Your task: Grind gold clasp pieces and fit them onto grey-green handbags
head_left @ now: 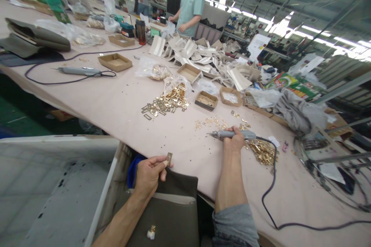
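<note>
My left hand (150,173) pinches a small gold metal plate (169,158) at the table's near edge, above a grey bag (171,210) that lies in my lap. My right hand (234,140) is closed round a grey corded electric screwdriver (232,134) lying flat on the pink table (121,104), its tip pointing left. A heap of gold fittings (262,151) sits just right of that hand. A larger pile of gold plates (166,102) spills from a clear bag further out.
Small cardboard trays (115,61) (206,100) stand on the table, with a second screwdriver (78,71) at left. White and beige bag parts (203,60) are heaped at the back, where a person in a green shirt (189,5) stands. A black cable (271,197) trails right.
</note>
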A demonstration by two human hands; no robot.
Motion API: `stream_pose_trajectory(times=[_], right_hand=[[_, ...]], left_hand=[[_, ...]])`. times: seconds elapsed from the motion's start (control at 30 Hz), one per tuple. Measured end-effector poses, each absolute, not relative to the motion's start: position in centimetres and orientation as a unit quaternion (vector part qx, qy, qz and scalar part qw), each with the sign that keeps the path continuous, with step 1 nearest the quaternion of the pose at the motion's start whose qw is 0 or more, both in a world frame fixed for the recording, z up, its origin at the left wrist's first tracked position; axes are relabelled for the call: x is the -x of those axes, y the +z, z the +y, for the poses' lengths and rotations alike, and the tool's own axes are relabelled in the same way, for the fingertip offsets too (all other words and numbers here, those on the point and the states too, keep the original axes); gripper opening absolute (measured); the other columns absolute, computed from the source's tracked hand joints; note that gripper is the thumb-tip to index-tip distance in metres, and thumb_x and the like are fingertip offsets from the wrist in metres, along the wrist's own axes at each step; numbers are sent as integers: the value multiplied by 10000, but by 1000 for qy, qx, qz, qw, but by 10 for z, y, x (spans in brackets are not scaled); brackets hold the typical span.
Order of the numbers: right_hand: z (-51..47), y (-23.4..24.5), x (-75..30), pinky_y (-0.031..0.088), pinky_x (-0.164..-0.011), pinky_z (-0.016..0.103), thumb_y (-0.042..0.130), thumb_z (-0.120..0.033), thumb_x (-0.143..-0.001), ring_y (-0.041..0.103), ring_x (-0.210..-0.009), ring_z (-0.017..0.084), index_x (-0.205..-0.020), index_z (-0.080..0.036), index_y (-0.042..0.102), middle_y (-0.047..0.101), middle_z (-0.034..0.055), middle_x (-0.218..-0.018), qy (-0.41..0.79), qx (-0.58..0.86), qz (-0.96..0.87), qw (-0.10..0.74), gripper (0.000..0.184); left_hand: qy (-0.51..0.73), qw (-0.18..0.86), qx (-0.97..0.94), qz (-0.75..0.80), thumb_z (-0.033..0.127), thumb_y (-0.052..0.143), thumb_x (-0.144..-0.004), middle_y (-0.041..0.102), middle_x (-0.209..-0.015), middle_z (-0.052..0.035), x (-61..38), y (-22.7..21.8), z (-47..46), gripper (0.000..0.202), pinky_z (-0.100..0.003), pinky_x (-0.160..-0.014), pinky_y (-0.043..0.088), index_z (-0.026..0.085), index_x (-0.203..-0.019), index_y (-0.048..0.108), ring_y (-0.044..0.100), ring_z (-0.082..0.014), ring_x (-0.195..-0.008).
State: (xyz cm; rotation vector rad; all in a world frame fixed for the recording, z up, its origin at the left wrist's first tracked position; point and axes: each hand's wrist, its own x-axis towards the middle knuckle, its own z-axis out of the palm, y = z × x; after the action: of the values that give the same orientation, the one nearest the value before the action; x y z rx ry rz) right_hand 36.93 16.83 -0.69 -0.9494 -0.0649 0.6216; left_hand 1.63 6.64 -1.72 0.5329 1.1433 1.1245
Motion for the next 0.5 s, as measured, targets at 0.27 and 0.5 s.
stream_pose_trajectory(times=[0.27,0.5], right_hand=[[167,-7,-372,534,-597,208,729,-90,-836,514,-611,73,-878,-211,479,543,-78,-752,292,436,-14,851,281],[168,-15,-376,542,-619,228,768,-135,-838,515,-599,77,-845,-215,456,528,-85,-733,285,423,-16,860,322]], left_hand=[[496,664,-242,505,290,879,-588,808,-781,-221,-15,-23,67,359,-206,-407,317,33,-827,802,488,-83,-338],[495,669,-233,504,304,891,-563,806,-775,-222,-16,-20,66,389,-205,-403,310,35,-823,787,488,-86,-331]])
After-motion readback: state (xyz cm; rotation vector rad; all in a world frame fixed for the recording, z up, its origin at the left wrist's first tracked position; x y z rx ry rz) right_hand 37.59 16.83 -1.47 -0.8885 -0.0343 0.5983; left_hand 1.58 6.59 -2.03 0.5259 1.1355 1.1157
